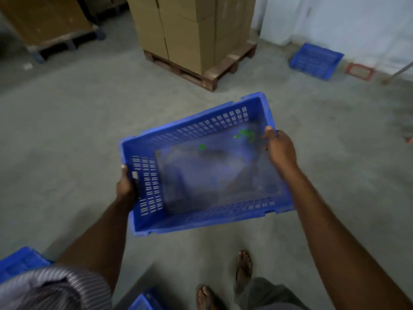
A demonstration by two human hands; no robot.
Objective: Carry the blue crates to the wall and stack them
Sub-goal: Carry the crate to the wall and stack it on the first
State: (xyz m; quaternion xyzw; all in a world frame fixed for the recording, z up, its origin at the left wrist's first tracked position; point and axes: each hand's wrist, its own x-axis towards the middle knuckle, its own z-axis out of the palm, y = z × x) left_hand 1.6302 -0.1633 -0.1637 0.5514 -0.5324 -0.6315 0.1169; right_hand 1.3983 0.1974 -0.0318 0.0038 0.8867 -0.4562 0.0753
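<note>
Ahead of the person, in the head view, a blue crate (207,166) is carried clear of the concrete floor (67,130), held by its two short ends. Left hand (126,186) is clamped on the near-left end wall, fingers wrapped at the handle slot; right hand (280,148) is clamped over the rim of the far-right end. Crate's long axis runs from lower left to upper right, so the right hand leads and the left trails nearer the body. Crate floor appears to carry a few green scraps; blur prevents a firm reading. Destination: a second blue crate (316,61) lies on the floor against the white wall (346,19), well apart from the carried one and up and to the right of it, on the side of the right hand. A pallet of cardboard boxes (192,34) stands to the left of that route. More blue crates show at the lower left edge (20,262) and bottom edge (143,300), near the person's feet. Assessment: transport is under way, stacking not yet done; the carry needs to bear right, and the crate's long axis will want matching to the one at the wall before it is set down.
</note>
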